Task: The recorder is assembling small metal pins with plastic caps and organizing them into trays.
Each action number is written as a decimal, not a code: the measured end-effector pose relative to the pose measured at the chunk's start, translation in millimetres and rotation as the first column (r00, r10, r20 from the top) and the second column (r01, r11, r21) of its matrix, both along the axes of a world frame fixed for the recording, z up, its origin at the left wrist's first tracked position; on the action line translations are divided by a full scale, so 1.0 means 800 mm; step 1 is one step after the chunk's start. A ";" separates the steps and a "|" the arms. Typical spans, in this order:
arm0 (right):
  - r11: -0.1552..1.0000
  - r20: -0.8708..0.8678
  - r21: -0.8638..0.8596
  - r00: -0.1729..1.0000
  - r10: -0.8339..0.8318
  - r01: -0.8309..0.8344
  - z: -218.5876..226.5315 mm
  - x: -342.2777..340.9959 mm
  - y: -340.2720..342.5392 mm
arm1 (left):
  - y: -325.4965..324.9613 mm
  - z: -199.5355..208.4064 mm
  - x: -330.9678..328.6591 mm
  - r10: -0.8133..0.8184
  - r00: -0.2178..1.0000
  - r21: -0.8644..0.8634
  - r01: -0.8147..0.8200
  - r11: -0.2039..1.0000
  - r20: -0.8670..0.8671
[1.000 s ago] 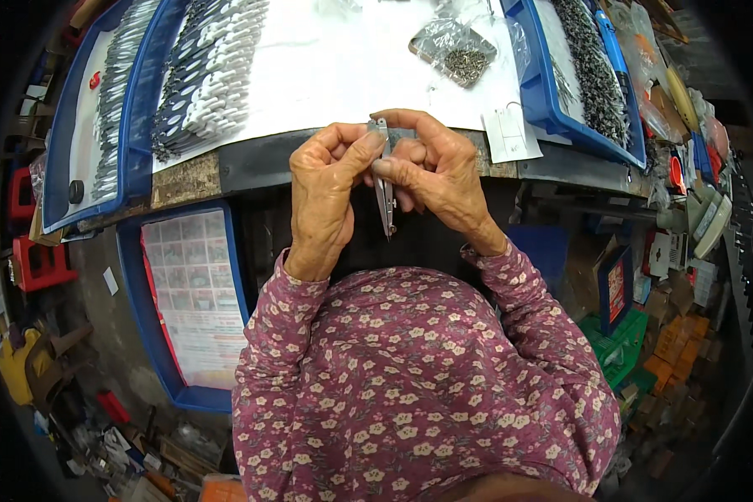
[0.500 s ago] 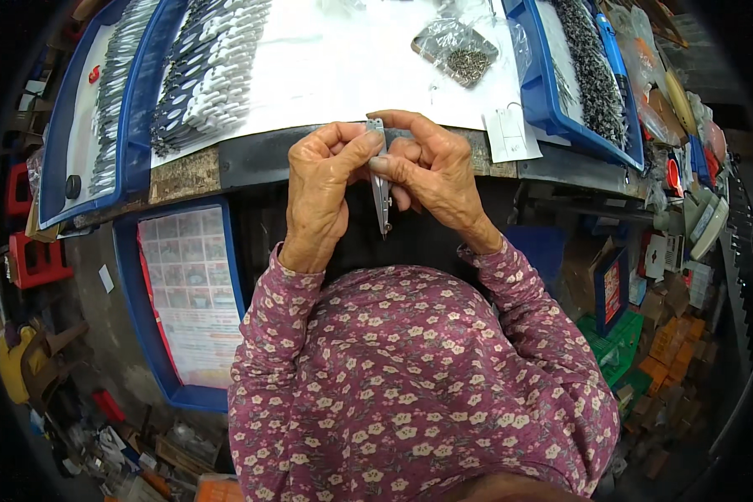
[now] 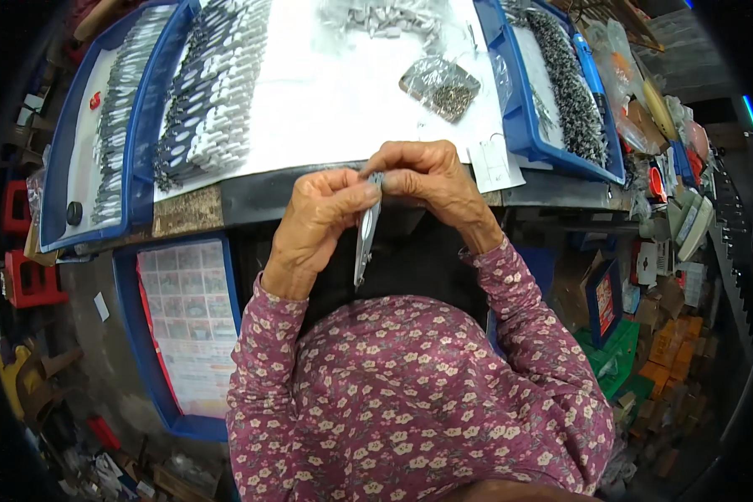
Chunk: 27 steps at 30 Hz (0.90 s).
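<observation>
Closely pinching a slim metal piece by its top with left grip and right grip, covering part of that end, dangling the rest below, showing finer details indistinctly.

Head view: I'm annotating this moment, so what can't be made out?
All in the head view:
Metal piece: upper end, partly hidden by the left hand and right hand.
Right blue tray: far end, cut off by the top edge.
Bagged parts: too small to tell apart.
Printed sheet: its pictures are too small.
</observation>
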State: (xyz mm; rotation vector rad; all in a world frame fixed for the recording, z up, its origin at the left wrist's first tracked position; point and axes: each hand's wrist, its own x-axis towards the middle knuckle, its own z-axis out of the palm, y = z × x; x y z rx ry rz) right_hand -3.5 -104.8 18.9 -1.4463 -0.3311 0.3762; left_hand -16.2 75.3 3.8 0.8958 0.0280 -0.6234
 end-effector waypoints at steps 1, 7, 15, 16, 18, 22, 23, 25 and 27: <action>1.000 -0.029 0.016 1.000 0.013 -0.012 0.005 0.000 0.001 | 0.001 0.001 -0.001 -0.002 1.000 0.002 0.002 1.000 -0.012; 0.993 0.096 -0.103 0.994 -0.043 0.053 0.023 0.008 0.004 | -0.001 0.008 0.006 0.022 0.989 0.126 -0.041 0.991 0.150; 0.981 0.151 -0.069 0.974 -0.172 0.184 0.021 0.025 0.010 | -0.034 0.020 0.006 0.275 0.848 0.245 -0.415 0.876 0.453; 0.981 0.154 -0.072 0.973 -0.170 0.183 0.023 0.026 0.009 | -0.036 0.019 0.007 0.292 0.818 0.249 -0.456 0.855 0.496; 0.980 0.136 -0.120 0.981 -0.141 0.157 0.022 0.029 0.008 | -0.039 0.015 0.009 0.286 0.790 0.289 -0.495 0.819 0.543; 0.960 0.207 -0.280 0.975 0.078 -0.017 0.039 0.062 -0.017 | -0.040 0.015 0.010 0.187 0.685 0.385 -0.589 0.710 0.704; 0.948 0.263 -0.315 0.964 0.046 0.041 0.043 0.078 -0.023 | -0.040 0.016 0.010 0.188 0.685 0.384 -0.590 0.710 0.704; 0.880 0.409 -0.429 0.912 -0.011 0.203 0.045 0.116 -0.027 | -0.038 0.014 0.008 0.151 0.670 0.389 -0.583 0.714 0.727; 0.813 0.504 -0.493 0.863 -0.024 0.311 0.040 0.166 -0.033 | -0.037 0.015 0.007 0.131 0.654 0.397 -0.592 0.701 0.745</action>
